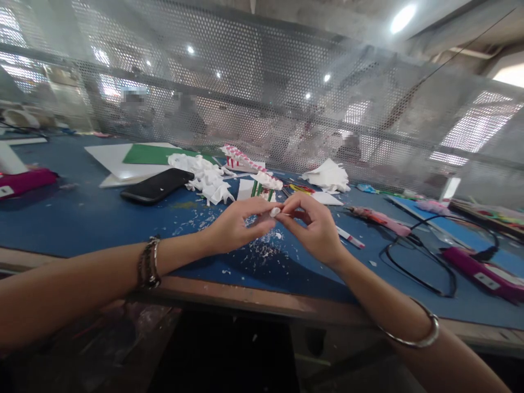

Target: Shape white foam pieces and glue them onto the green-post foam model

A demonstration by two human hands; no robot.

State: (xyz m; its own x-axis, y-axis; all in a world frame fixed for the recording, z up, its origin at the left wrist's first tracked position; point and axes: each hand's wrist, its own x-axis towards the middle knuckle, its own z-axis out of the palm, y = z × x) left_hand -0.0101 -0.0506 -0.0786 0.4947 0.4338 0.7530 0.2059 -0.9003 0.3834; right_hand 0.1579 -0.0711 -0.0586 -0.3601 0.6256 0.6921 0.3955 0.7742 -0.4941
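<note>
My left hand (239, 222) and my right hand (313, 226) meet above the blue table (82, 218), fingertips pinched together on a small white piece (275, 212), paper or foam by the look of it. Both hands are closed around it. White scraps (262, 251) lie scattered on the table right under them. Just behind my hands stand white paper flowers on green stems (264, 185).
A black phone (158, 185) lies to the left, beside a heap of white paper cuttings (207, 177) and white and green sheets (143, 155). A black cable (421, 262) and a pink glue gun (478, 267) lie at right. A perforated metal screen (262, 109) closes off the table's far side.
</note>
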